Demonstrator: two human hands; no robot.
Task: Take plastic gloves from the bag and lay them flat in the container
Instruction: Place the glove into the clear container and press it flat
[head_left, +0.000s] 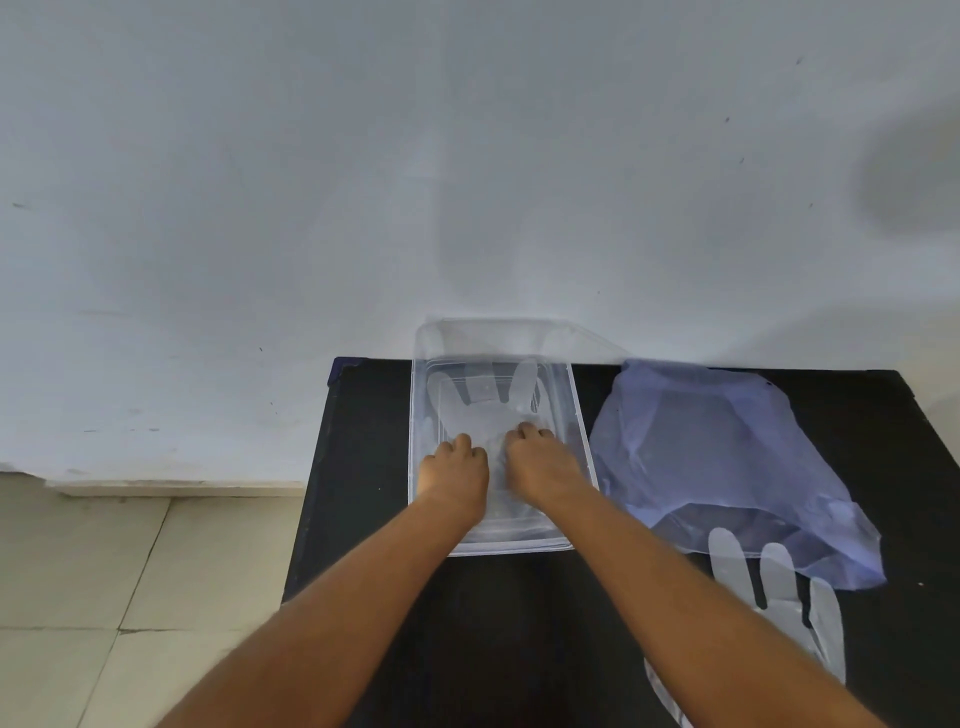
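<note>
A clear plastic container (582, 431) stands on the black table against the wall. Inside it a thin transparent glove (483, 405) lies flat with its fingers pointing to the wall. My left hand (457, 467) and my right hand (540, 460) rest side by side on the glove's palm and cuff, fingers curled down onto the film. Whether they pinch it or only press it is unclear. A pale blue plastic bag (727, 457) lies crumpled to the right of the container. A second clear glove (779, 587) lies on the table by the bag's near edge, partly hidden by my right forearm.
The black table (363, 467) has its left edge close to the container, with beige floor tiles (130, 597) below. A white wall (467, 182) rises directly behind the container and bag.
</note>
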